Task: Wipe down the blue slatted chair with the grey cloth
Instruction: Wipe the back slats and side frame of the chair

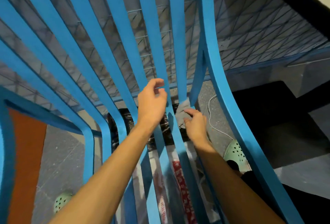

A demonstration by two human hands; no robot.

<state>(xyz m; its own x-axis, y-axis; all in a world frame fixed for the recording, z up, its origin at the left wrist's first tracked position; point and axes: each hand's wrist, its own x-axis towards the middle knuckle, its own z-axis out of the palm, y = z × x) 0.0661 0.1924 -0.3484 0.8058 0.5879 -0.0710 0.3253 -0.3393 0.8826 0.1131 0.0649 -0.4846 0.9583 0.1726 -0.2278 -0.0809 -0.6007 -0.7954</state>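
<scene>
Head view looks down through the blue slatted chair — its slats fan across the frame. The right hand pinches the grey cloth against a slat just inside the chair's right rail. The left hand curls its fingers at a neighbouring slat — whether it actually grips is unclear.

The chair is cut off at every edge. The cloth is partly covered by the right hand and the chair. The left shoe is partly behind a forearm, the right shoe behind the chair. Print on the bag is too blurred to read.
</scene>
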